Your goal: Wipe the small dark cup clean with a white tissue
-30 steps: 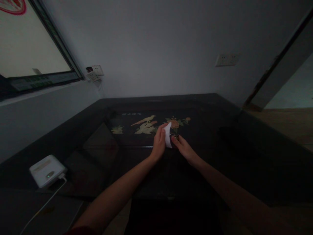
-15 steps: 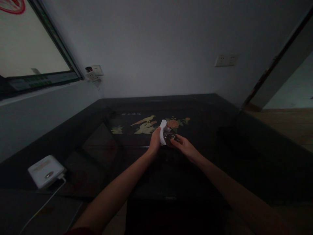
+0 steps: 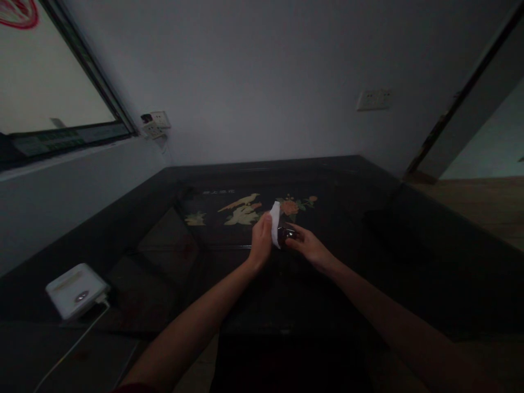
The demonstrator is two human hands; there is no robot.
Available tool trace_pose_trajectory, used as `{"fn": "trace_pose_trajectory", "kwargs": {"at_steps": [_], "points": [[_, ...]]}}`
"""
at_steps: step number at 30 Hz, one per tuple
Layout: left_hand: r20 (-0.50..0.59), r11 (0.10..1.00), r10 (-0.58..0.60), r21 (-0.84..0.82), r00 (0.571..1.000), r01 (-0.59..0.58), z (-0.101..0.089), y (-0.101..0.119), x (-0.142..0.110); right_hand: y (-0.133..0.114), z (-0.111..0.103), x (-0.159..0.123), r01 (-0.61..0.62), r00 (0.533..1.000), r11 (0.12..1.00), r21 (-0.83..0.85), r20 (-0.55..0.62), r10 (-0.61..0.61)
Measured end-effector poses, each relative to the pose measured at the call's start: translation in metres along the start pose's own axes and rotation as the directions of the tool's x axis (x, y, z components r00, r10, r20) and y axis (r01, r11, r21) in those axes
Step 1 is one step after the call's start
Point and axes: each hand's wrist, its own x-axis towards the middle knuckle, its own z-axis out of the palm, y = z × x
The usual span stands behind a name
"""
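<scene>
Over the middle of a dark glossy table (image 3: 262, 289), my left hand (image 3: 261, 240) is closed on a white tissue or folded paper (image 3: 275, 221), which stands up in a narrow strip. My right hand (image 3: 310, 248) pinches a small dark object with shiny edges (image 3: 285, 233) between thumb and fingers. That object sits right beside the white sheet and seems to touch it. Dim light and the fingers keep its exact kind from showing.
A white box-like device (image 3: 77, 289) with a white cable (image 3: 73, 346) stands at the table's left. The tabletop carries a bird-and-flower picture (image 3: 243, 210). Wall sockets (image 3: 374, 100) are on the back wall, and a window (image 3: 53, 71) is at upper left.
The white sheet has turned to a narrower, more upright strip. My right hand has tilted the dark object, so less of it shows. My left hand has shifted slightly.
</scene>
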Motion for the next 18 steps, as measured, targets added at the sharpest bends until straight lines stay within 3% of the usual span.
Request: {"fn": "trace_pose_trajectory", "kwargs": {"at_steps": [3, 7, 10, 12, 15, 18], "points": [[0.033, 0.98, 0.157, 0.118, 0.987, -0.159, -0.002, 0.001, -0.002, 0.0, 0.001, 0.0, 0.012, 1.0, 1.0, -0.019, -0.02, -0.012], [0.182, 0.881, 0.36, 0.258, 0.915, -0.397, -0.004, 0.004, -0.003, 0.001, 0.002, 0.001, 0.027, 0.997, 0.998, -0.056, -0.076, -0.031], [0.221, 0.867, 0.385, 0.246, 0.896, -0.433, -0.005, 0.004, -0.001, 0.001, 0.003, 0.001, 0.02, 0.993, 0.997, -0.073, -0.116, -0.029], [0.171, 0.919, 0.324, 0.176, 0.93, -0.353, -0.004, 0.002, 0.001, 0.0, 0.004, 0.0, -0.003, 0.992, 0.998, -0.056, -0.127, -0.004], [0.07, 0.994, 0.099, -0.053, 0.993, -0.095, -0.002, -0.003, 0.005, -0.002, 0.004, -0.001, -0.017, 0.991, 1.0, -0.013, -0.132, 0.015], [0.098, 0.919, -0.182, -0.337, 0.978, 0.205, 0.002, -0.006, 0.008, -0.003, 0.003, -0.001, 0.016, 0.993, 1.0, -0.002, -0.121, -0.016]]}}
